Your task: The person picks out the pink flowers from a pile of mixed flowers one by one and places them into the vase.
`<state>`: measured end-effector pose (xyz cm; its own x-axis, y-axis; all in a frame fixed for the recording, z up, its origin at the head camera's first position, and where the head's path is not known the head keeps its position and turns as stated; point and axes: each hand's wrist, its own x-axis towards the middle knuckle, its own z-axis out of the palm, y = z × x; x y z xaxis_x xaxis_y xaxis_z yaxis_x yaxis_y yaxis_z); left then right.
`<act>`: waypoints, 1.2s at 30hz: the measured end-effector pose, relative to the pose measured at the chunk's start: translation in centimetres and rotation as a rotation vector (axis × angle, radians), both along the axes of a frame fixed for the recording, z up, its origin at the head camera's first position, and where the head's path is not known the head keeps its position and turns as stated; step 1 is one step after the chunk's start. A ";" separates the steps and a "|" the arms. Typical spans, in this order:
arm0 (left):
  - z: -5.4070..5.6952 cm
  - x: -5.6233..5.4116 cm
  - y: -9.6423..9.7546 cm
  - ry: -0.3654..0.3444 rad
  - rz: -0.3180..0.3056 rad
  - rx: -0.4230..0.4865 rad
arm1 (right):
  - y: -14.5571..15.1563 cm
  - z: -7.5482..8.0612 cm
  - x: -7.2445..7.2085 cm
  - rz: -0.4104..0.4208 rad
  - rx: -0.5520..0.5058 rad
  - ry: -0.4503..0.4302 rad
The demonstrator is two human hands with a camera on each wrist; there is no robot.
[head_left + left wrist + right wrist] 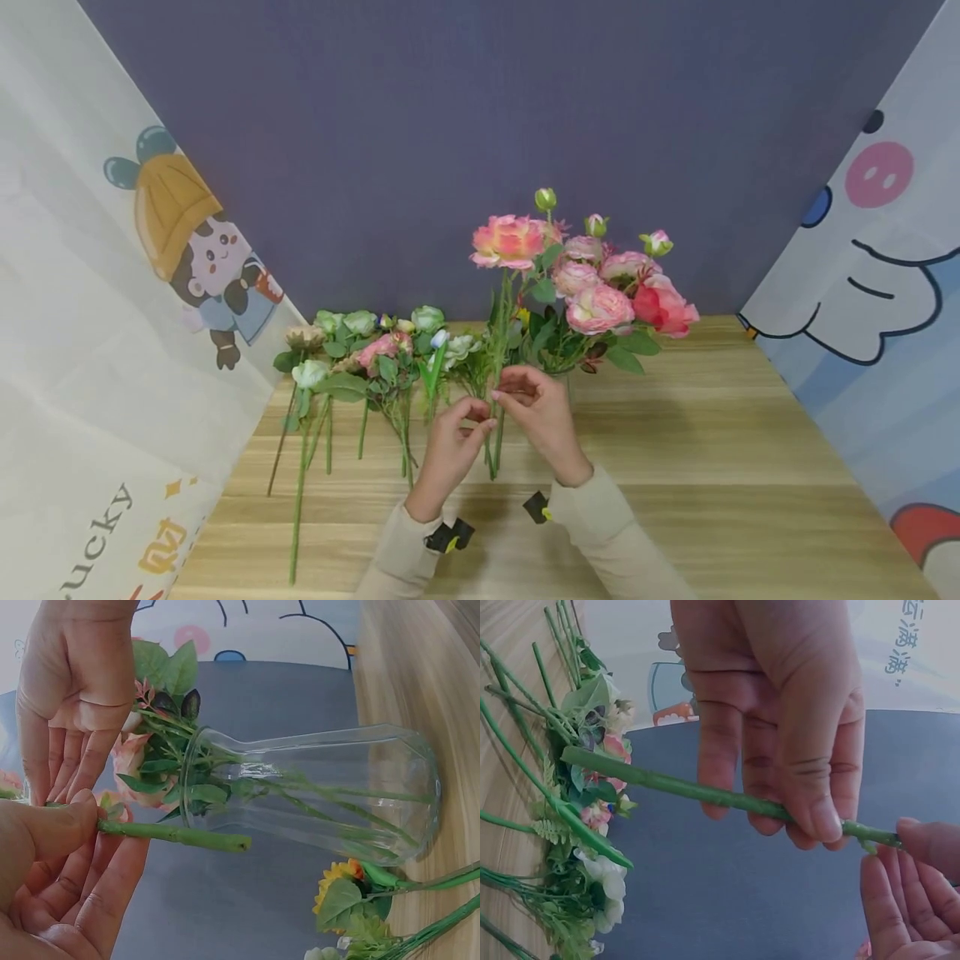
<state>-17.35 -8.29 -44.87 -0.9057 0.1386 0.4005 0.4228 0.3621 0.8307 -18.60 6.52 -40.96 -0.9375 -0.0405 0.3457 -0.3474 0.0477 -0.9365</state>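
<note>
A pink-and-orange peony-like flower stands upright between the hands on a long green stem. Low on this stem, my left hand pinches it between thumb and fingers. Higher up, my right hand pinches the same stem. The cut lower end sticks out below the left hand, free in the air. Behind the right hand, a clear glass vase holds pink flowers and leafy stems; in the head view that hand hides most of the vase.
To the left, several flower stems lie on the wooden table, among them a pale green rose, pink blooms and a white-tipped bud. A yellow-orange sunflower lies near the vase. A dark panel stands behind.
</note>
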 end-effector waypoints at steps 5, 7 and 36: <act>0.0 0.0 0.0 -0.015 -0.014 0.023 | 0.0 -0.1 0.0 -0.017 0.010 0.004; 0.1 0.0 0.0 -0.021 -0.020 0.025 | 0.0 -0.1 0.0 -0.024 0.013 -0.002; -4.2 -1.7 -9.5 -0.241 0.357 -0.164 | 4.4 2.5 -3.1 -0.201 -0.044 0.186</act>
